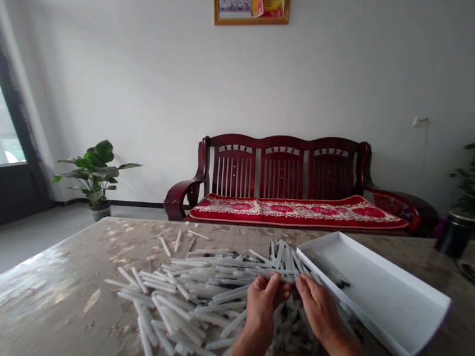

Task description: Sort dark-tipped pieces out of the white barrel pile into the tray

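White tubes lay in a loose heap on the patterned table, a few strays scattered past its far side; your hands worked at the heap's near right edge. Your left hand was curled narrow, its fingertips pinched on a single tube; your right hand met it from the other side, thumb and fingers closed on the same piece. Just right of your hands stood an open white box, touching the heap, with a few dark pens along its left wall. Beyond the table stood a wooden sofa with a red cushion; a potted plant sat by the window.
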